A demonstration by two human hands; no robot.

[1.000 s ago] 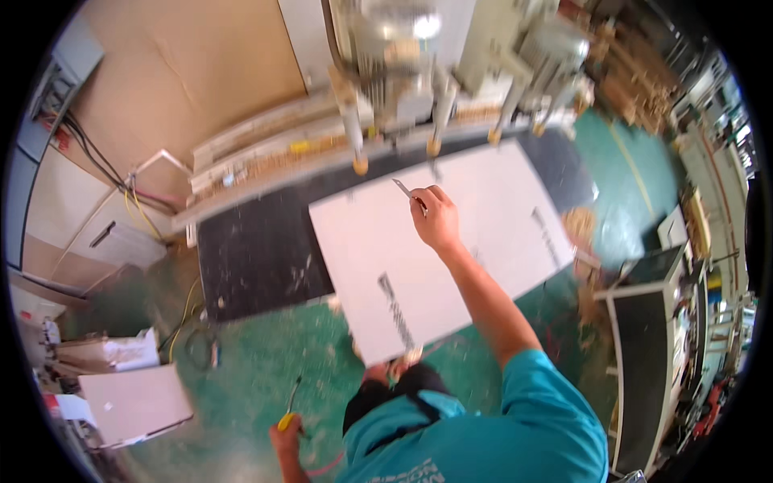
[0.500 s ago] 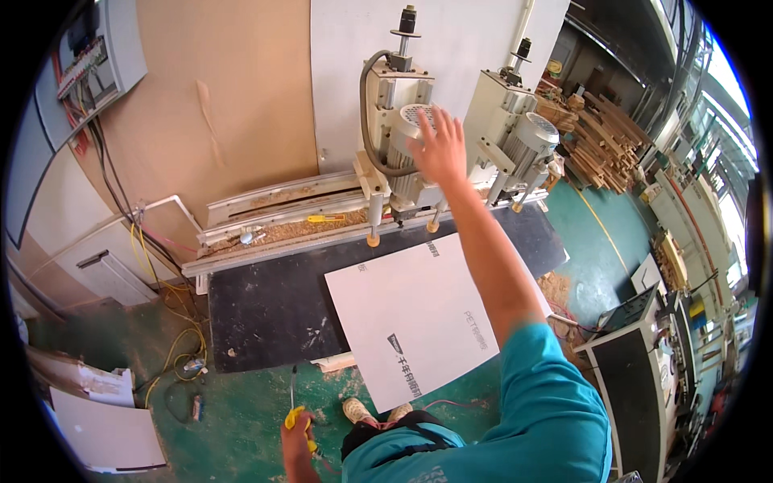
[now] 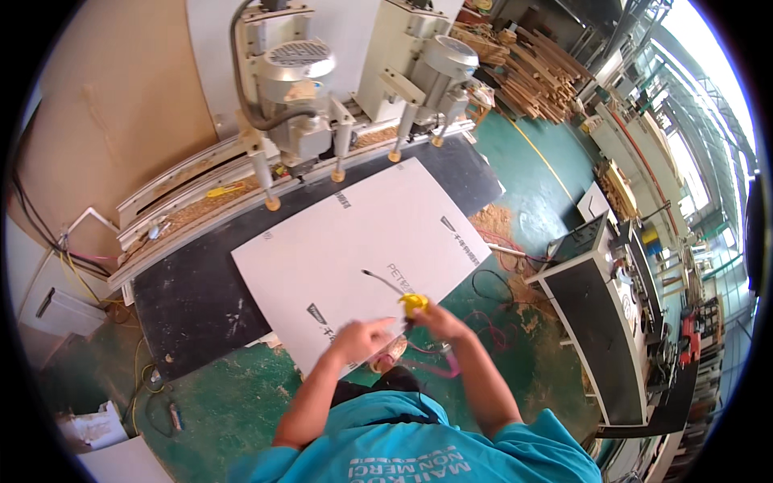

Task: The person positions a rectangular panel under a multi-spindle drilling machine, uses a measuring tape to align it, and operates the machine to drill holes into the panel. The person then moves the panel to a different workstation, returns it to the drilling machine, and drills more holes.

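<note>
A yellow air blow gun [image 3: 414, 304] with a thin dark nozzle is held in my right hand [image 3: 441, 323], over the near edge of a large white panel [image 3: 354, 241]. The nozzle points up and left across the panel. A pink hose [image 3: 443, 368] hangs below the gun. Just left of it my left hand [image 3: 362, 341] is over the panel's near edge, index finger stretched toward the gun and apparently holding nothing. The printed panel lies on a black machine table [image 3: 193, 302], jutting out toward me.
Two motor units, a nearer one [image 3: 298, 72] and a farther one [image 3: 447, 64], stand behind the table above rubber-footed clamp rods [image 3: 273, 204]. A yellow cutter [image 3: 225, 190] lies on the sawdusty rail. At right stands a dark-sided cabinet [image 3: 596, 338]; stacked timber [image 3: 539, 76] is beyond.
The blow gun has passed from my left hand to my right. My right arm has come down from the motor. The view has turned right, and the panel sits squarer along the table.
</note>
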